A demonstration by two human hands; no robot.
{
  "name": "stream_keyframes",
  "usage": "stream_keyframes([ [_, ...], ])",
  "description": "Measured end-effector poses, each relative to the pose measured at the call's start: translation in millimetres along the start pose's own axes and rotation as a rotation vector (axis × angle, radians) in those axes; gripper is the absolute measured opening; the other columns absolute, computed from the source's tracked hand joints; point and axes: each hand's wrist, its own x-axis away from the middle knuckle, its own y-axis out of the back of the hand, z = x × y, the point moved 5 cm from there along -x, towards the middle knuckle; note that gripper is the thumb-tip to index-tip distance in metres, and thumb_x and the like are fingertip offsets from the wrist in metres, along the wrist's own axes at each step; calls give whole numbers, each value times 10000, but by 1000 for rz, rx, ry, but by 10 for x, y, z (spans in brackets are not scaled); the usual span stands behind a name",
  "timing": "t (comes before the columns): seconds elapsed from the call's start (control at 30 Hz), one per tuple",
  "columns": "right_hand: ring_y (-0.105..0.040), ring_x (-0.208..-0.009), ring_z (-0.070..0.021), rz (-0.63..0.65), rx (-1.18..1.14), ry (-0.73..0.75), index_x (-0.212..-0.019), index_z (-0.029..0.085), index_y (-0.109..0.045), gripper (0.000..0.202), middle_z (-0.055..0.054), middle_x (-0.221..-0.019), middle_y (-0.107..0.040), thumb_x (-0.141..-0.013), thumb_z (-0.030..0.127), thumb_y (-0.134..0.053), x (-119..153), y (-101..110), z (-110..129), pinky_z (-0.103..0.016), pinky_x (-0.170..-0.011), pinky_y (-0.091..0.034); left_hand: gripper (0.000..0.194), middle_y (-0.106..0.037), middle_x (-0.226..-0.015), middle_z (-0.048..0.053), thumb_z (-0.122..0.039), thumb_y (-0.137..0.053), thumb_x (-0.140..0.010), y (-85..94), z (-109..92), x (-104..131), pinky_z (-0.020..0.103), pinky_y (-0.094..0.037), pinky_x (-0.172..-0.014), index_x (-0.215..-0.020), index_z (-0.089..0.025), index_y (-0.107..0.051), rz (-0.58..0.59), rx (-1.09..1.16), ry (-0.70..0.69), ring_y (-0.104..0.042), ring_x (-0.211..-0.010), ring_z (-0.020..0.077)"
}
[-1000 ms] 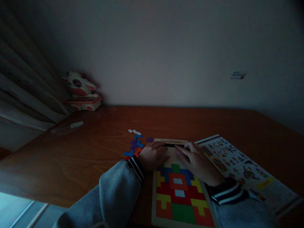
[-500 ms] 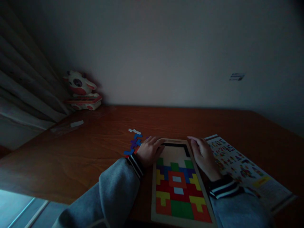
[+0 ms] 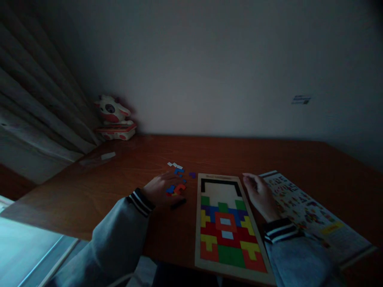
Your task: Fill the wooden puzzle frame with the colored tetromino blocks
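A wooden puzzle board (image 3: 198,235) lies in front of me, its lower part filled with green, yellow, red, orange, blue and white pieces. Black pieces (image 3: 220,181) line the top of its bare area. My left hand (image 3: 158,189) reaches over the loose pieces left of the board, fingers stretched out and somewhat blurred. Near its fingertips are an orange piece (image 3: 179,188), a blue piece (image 3: 170,189) and a black piece (image 3: 178,203). My right hand (image 3: 259,195) rests by the board's upper right edge, fingers loosely bent, thumb apart, nothing visible in it.
A purple piece (image 3: 192,175) and a white stepped piece (image 3: 175,165) lie farther back. Right of the board is a printed pattern sheet (image 3: 311,215). A cow-shaped toy (image 3: 115,119) stands at the back left by the curtain (image 3: 38,103). The wall (image 3: 209,71) closes off the table's far side.
My left hand has moved left, off the board's upper left edge to the loose pieces. My right hand stays by the right edge. The view has shifted slightly left.
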Motion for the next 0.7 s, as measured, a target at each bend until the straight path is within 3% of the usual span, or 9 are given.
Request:
stream_keyframes([
  [0.13,-650,-903,-248,7,-8,3,-1067,201,-651,432,-119,-1033,-700,-914,568,-482,5,-14,-24,-402,-805,-513,894,-372,-1561,131,-706,-676,-748,-158,77,314,585,-336,-1125,-1480,-268,-410,57,-43,90,-357,-1415,384],
  [0.27,-642,-875,-245,17,0,16,-1070,209,-647,425,-110,-1009,-695,-907,570,-493,6,-17,-18,-387,-761,-515,1120,-150,-1635,164,-788,-650,-695,-333,193,416,651,-210,-1159,-1566,-233,-217,74,-48,170,-163,-1481,434],
  [0.53,-645,-881,-245,45,24,19,-1065,203,-650,442,-109,-1016,-696,-897,581,-493,6,-18,5,-378,-760,-518,975,-140,-1637,158,-770,-547,-801,-376,446,75,641,-124,-1181,-1556,-228,-255,14,-64,281,-102,-1498,411],
  [0.7,-643,-869,-240,59,40,9,-1061,210,-653,432,-98,-1000,-695,-903,578,-492,18,-19,-3,-368,-739,-518,813,-257,-1603,179,-719,-392,-915,-418,632,-103,625,-141,-1182,-1520,-177,-352,52,-13,406,-196,-1484,394],
])
